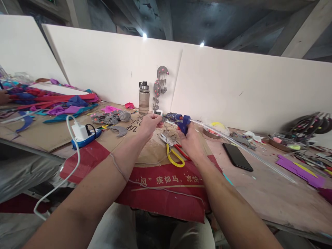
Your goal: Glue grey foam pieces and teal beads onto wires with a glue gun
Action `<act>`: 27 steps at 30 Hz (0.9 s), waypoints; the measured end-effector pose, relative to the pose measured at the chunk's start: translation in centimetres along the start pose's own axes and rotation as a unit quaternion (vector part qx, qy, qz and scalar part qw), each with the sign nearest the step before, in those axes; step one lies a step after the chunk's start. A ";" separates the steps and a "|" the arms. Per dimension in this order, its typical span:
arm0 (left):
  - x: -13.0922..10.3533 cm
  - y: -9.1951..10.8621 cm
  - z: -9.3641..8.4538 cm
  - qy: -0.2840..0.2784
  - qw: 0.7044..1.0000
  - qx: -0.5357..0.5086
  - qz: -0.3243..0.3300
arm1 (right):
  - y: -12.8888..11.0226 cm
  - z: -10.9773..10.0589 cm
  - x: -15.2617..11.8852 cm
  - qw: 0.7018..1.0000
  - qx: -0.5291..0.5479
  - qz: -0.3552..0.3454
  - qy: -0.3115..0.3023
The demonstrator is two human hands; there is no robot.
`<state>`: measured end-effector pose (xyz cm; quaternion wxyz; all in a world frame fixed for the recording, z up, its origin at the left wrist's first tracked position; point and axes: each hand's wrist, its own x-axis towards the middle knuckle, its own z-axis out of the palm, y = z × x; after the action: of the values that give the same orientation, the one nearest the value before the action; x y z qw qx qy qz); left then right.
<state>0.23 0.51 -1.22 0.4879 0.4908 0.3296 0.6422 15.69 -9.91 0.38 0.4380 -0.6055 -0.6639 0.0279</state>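
My right hand (192,139) is wrapped round a blue glue gun (184,124), its nozzle pointing left. A long clear glue stick (243,149) runs out of its back end across the table. The fingers of my left hand (151,124) pinch a small grey piece (163,119), seemingly felt, close to the nozzle; its shape is mostly hidden. Grey yarn (166,191) hangs near it, passes over my left forearm and trails across the cardboard. Below my hands lie scissors (175,162) with one yellow and one red handle.
Red and brown cardboard (103,162) covers the table in front of me. A water bottle (144,100) stands behind, near a grey hanging ornament (162,71). A phone (237,156) lies right. A charger (80,131) with white cable and heaped coloured fabric (59,103) are left.
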 end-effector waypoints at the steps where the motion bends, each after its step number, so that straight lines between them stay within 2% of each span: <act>1: 0.0 0.0 0.0 -0.001 1.000 0.001 -0.001 | 0.0 0.0 0.0 1.000 0.002 0.000 0.004; 22: 0.0 0.0 0.0 0.000 1.000 0.003 -0.001 | 0.3 0.2 0.1 1.000 0.014 0.009 -0.006; 27: 0.1 0.1 0.0 -0.002 0.999 -0.033 -0.028 | 0.5 0.1 0.3 0.999 0.034 0.003 0.008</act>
<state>0.17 0.55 -1.16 0.5228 0.4660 0.3206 0.6377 16.04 -9.47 0.14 0.4634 -0.5924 -0.6573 0.0466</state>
